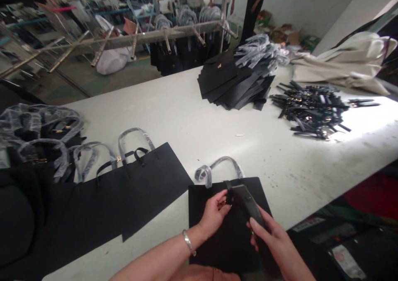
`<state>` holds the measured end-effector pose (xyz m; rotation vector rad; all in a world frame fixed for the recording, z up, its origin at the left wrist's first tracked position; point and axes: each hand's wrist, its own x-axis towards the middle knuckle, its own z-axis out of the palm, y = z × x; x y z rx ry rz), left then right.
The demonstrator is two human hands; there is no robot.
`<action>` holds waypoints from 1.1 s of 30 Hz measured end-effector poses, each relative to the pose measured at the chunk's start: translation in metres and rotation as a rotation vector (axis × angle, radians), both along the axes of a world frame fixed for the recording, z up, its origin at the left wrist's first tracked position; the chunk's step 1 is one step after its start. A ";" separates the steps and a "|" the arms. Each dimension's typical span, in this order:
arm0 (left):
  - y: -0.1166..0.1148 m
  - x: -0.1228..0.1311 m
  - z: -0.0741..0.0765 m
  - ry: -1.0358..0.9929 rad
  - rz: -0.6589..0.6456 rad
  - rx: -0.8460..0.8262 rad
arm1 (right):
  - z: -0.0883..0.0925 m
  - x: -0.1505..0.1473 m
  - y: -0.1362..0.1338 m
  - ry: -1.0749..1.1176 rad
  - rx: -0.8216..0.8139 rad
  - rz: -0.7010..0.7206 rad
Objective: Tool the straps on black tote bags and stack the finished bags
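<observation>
In front of me a flat black bag panel (211, 239) lies on the table, with a plastic-wrapped handle (228, 160) at its top edge. My left hand (213, 212) pinches a short black strap (229, 192) at the middle of that edge. A silvery bracelet (188, 243) circles the left wrist. My right hand (269, 233) grips a long, dark, flat-sided tool (247, 200), whose exact kind I cannot make out. The tool slants over the panel, its far end close to the strap and my left fingertips.
Several black bag panels with wrapped handles (149, 185) overlap at the left. Farther back lie a fan of black panels (233, 82), a heap of short buckled straps (311, 107) and beige material (338, 63). A metal rack (124, 40) stands beyond the table; people are behind it.
</observation>
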<state>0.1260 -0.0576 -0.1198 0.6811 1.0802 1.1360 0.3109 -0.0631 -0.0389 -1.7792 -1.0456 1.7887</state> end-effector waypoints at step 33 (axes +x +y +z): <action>0.009 -0.080 0.012 0.213 -0.049 -0.158 | -0.016 -0.033 -0.012 -0.011 0.060 0.347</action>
